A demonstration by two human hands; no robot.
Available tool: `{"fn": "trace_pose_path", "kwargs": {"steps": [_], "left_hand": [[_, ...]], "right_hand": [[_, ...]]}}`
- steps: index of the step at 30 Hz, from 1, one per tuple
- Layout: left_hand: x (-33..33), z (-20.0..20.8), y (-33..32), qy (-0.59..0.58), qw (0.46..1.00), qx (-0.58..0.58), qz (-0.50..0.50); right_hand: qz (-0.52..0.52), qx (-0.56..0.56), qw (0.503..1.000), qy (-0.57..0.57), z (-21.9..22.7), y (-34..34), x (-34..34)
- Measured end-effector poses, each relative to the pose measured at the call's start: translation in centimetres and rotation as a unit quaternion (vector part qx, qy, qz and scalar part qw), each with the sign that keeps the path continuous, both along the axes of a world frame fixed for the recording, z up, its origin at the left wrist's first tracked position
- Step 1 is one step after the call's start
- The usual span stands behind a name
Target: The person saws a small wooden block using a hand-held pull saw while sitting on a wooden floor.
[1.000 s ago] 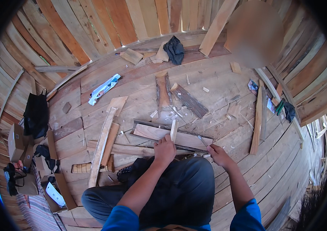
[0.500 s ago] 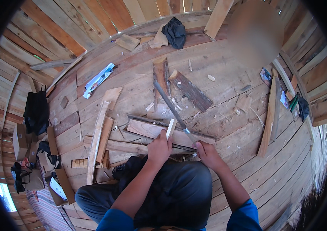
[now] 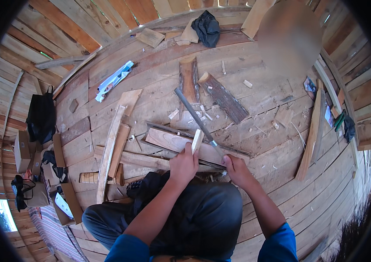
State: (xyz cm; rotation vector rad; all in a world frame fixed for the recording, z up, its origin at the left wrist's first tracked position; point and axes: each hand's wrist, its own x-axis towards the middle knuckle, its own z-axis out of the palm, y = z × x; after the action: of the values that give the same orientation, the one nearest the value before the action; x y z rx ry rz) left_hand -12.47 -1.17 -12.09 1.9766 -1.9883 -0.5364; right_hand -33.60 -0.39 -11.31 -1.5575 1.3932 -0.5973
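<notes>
My left hand (image 3: 184, 166) is closed around a short pale wooden stick (image 3: 198, 139), its upper end pointing away from me. In my right hand (image 3: 238, 170) is a long knife (image 3: 193, 112), its narrow grey blade slanting away to the far left. A shiny collar sits just ahead of my fingers, which hide much of the handle. The blade passes close by the stick's upper end; I cannot tell whether they touch. Beneath both hands lies a flat wooden board (image 3: 168, 139), just in front of my folded legs.
Two bark-edged slabs (image 3: 223, 97) lie beyond the knife among chips and shavings. Long planks (image 3: 111, 153) are at my left, with cardboard boxes (image 3: 69, 201) and a black bag (image 3: 41, 115) farther out. A black plastic bag (image 3: 206, 29) is at the back; a person (image 3: 289, 39) is at far right.
The view has shifted a little, so the floor and slabs appear higher and farther right. Both hands keep their holds; the stick and knife stay in nearly the same position relative to each other.
</notes>
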Motion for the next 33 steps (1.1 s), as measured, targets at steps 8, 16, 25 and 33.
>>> {"fn": "trace_pose_path", "kwargs": {"steps": [8,16,25,33], "left_hand": [[-0.4,0.4,0.0,-0.010,0.999,0.025,0.021],[-0.6,0.5,0.1,-0.004,0.999,0.032,0.017],[-0.8,0.5,0.0,-0.010,0.998,0.058,0.020],[-0.6,0.2,0.6,-0.007,0.999,0.052,0.014]], "right_hand": [[0.004,-0.015,1.000,0.016,-0.7,-0.4,0.4],[0.001,-0.009,0.998,0.066,0.6,-0.5,0.6],[-0.009,-0.009,0.995,0.094,0.7,-0.7,0.1],[0.004,-0.012,0.995,0.097,1.6,-0.7,0.9]]}}
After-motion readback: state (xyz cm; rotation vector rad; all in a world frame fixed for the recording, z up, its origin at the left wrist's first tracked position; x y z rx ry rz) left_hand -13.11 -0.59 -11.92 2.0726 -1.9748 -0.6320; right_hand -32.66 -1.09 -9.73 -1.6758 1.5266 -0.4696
